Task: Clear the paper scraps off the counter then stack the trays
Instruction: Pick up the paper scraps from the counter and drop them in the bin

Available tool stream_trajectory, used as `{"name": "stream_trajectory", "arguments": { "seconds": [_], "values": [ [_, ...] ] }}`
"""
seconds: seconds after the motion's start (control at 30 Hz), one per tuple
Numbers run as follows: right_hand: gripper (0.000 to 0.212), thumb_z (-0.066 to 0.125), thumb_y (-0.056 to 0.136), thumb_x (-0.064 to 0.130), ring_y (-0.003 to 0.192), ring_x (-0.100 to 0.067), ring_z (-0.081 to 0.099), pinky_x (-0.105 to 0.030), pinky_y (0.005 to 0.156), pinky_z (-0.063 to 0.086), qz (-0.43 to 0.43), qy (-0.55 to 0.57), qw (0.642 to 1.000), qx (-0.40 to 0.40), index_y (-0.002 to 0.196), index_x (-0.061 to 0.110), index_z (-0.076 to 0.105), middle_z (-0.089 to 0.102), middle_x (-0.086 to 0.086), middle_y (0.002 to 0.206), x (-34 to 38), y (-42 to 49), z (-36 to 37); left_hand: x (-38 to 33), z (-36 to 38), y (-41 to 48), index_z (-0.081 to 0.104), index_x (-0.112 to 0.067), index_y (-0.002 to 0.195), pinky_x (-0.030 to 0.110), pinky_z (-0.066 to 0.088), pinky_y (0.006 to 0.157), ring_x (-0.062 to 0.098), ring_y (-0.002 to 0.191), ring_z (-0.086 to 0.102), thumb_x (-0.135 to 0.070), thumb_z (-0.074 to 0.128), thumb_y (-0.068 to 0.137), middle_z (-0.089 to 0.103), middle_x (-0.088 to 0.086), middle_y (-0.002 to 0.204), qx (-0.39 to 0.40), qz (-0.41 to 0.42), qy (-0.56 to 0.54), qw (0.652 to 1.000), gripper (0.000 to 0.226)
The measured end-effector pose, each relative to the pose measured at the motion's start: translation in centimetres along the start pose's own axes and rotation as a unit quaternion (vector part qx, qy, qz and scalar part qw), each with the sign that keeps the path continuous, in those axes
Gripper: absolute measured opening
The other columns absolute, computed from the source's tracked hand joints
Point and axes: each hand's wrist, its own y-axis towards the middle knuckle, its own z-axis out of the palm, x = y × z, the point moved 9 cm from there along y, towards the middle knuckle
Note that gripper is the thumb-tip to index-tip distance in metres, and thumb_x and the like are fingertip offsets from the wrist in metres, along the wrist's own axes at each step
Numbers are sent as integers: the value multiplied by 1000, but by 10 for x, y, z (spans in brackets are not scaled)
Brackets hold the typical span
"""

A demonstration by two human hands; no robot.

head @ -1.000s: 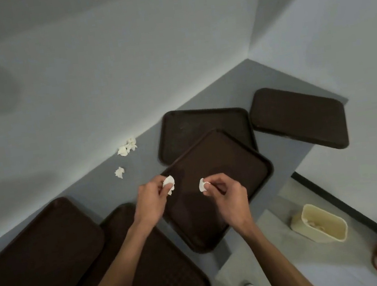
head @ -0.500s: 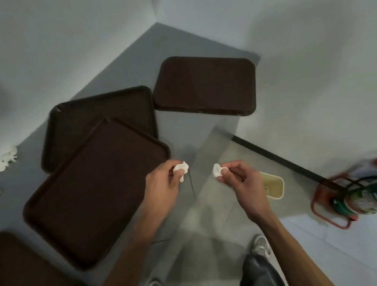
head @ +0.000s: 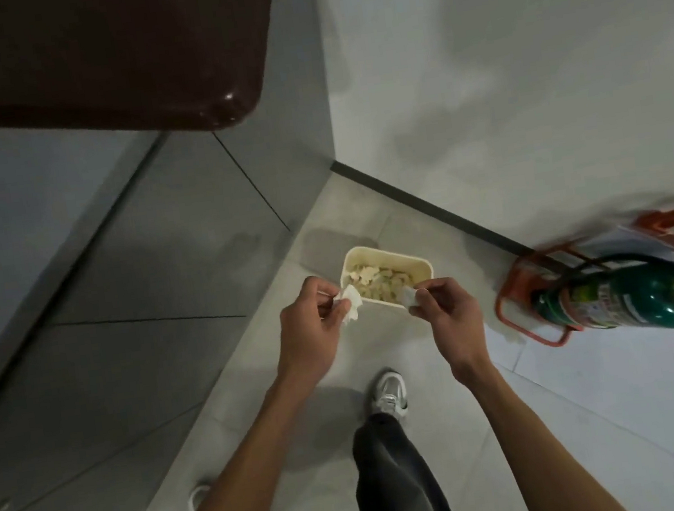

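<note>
My left hand [head: 309, 332] pinches a white paper scrap [head: 350, 303] just left of a cream waste bin [head: 404, 261] on the floor. My right hand [head: 447, 311] pinches a second white paper scrap [head: 409, 298] over the bin's near rim. Several crumpled scraps lie inside the bin. One dark brown tray [head: 94, 55] shows at the top left, its corner jutting past the grey counter [head: 11, 204] edge. The other trays and the scraps on the counter are out of view.
A green fire extinguisher [head: 615, 298] lies in an orange stand [head: 522, 308] on the floor at the right, by the white wall. My feet in white shoes [head: 387, 390] stand on the pale floor tiles below the bin. The counter's grey front runs down the left.
The view has swung right and down from the counter to the floor. Both hands, each still pinching its scrap, have moved from beside the trays to over the waste bin.
</note>
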Motion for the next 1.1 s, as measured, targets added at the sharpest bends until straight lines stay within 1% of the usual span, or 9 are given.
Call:
{"name": "stream_trajectory", "arguments": {
  "seconds": [0.07, 0.13, 0.27, 0.37, 0.43, 0.53, 0.6, 0.77, 1.1],
  "values": [
    [8, 67, 104, 19, 91, -11, 79, -39, 85, 66, 22, -21, 999, -10, 109, 15, 70, 80, 5, 106, -39, 35, -7, 26, 43, 24, 62, -22, 99, 6, 46, 66, -2, 79, 69, -22, 76, 92, 74, -13, 87, 24, -20, 30, 999, 15],
    [8, 67, 104, 19, 87, -10, 79, -36, 82, 66, 39, -37, 998, -18, 110, 14, 70, 79, 3, 105, -75, 67, -8, 57, 83, 49, 62, -24, 99, 5, 43, 65, 7, 83, 70, -22, 75, 92, 75, -6, 91, 46, -42, 61, 996, 15],
    [9, 66, 104, 19, 83, -14, 79, -29, 76, 66, 59, -81, 994, -35, 110, 14, 70, 79, -2, 104, -137, 129, -2, 112, 150, 98, 62, -21, 102, 29, 52, 80, 26, 95, 68, -20, 72, 93, 75, 8, 99, 71, -75, 111, 988, 13],
    [12, 66, 102, 22, 91, -20, 77, -39, 83, 66, 69, -109, 991, -36, 113, 20, 71, 77, 1, 106, -168, 166, 8, 137, 190, 130, 64, -18, 105, 36, 57, 84, 30, 97, 69, -18, 71, 93, 73, 11, 104, 89, -82, 133, 984, 14],
    [23, 65, 102, 24, 99, -20, 74, -43, 91, 64, 71, -139, 988, -21, 125, 25, 67, 75, 3, 114, -177, 181, 14, 150, 210, 142, 63, -20, 121, 37, 54, 96, 30, 111, 66, -22, 72, 93, 72, 10, 116, 119, -96, 142, 978, 30],
    [36, 63, 103, 23, 108, -24, 70, -44, 98, 61, 62, -185, 981, -1, 138, 24, 58, 72, 1, 125, -170, 183, 19, 155, 221, 143, 49, -21, 146, 41, 43, 109, 33, 133, 49, -29, 68, 97, 60, 9, 141, 150, -108, 170, 968, 53],
    [35, 62, 102, 25, 112, -27, 71, -46, 100, 60, 39, -206, 978, 2, 137, 22, 59, 73, -2, 128, -153, 174, 19, 146, 210, 135, 44, -20, 150, 41, 39, 112, 34, 137, 44, -30, 63, 100, 55, 9, 147, 145, -102, 175, 968, 55],
    [29, 60, 105, 26, 112, -25, 71, -44, 95, 62, -56, -242, 968, 37, 134, 22, 60, 72, -3, 130, -81, 112, 31, 108, 142, 90, 42, -23, 150, 42, 41, 111, 32, 136, 46, -30, 56, 102, 52, 8, 147, 122, -72, 177, 974, 51],
    [35, 61, 106, 31, 125, -19, 63, -43, 106, 55, -180, -216, 957, 74, 141, 28, 60, 65, 5, 142, 84, -118, 98, 35, -78, -65, 43, -21, 151, 39, 40, 111, 24, 137, 48, -32, 53, 104, 52, 4, 150, 5, 4, 132, 991, 49]
  ]
}}
